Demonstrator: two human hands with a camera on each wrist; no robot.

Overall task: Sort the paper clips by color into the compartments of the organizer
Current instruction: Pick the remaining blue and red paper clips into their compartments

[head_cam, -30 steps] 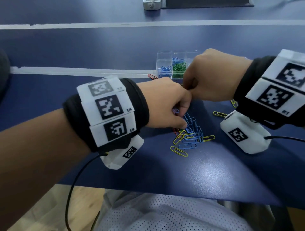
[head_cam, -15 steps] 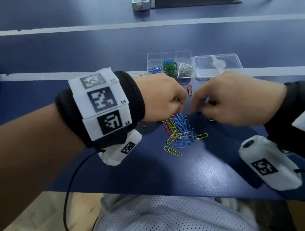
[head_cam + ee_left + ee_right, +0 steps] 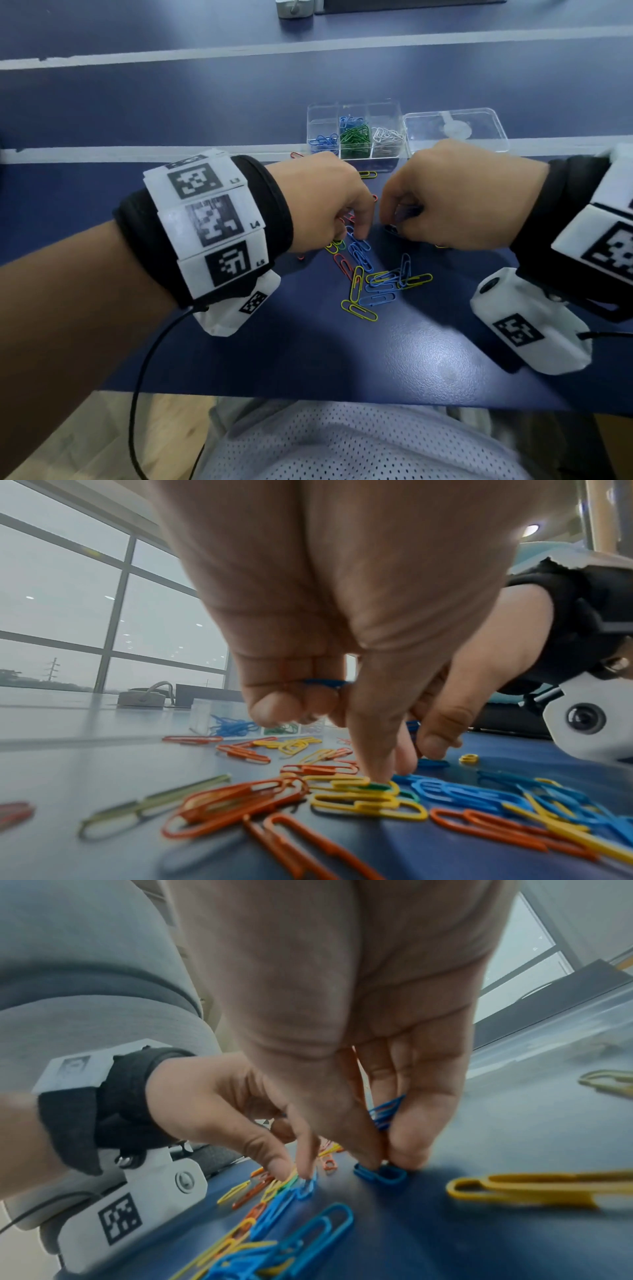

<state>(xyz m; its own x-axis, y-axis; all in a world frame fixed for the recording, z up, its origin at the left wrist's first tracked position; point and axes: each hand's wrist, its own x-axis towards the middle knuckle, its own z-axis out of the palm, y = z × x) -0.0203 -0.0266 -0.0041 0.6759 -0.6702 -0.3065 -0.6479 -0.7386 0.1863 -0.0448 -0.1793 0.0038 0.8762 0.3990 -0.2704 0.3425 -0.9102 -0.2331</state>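
A loose pile of blue, yellow, orange and green paper clips lies on the blue table. My left hand is at the pile's far edge; its curled fingers hold a blue clip while a fingertip presses down on the pile. My right hand is just to the right, with blue clips tucked in its fingers, and it pinches another blue clip lying on the table. The clear organizer stands behind, holding blue, green and white clips in separate compartments.
The organizer's clear lid lies to its right. A few stray clips sit between the hands and the organizer. A yellow clip lies right of my right hand. The table's front edge is close to my body.
My right hand came back from the organizer to the pile and now pinches a blue clip there. The left hand stayed at the pile, still picking.
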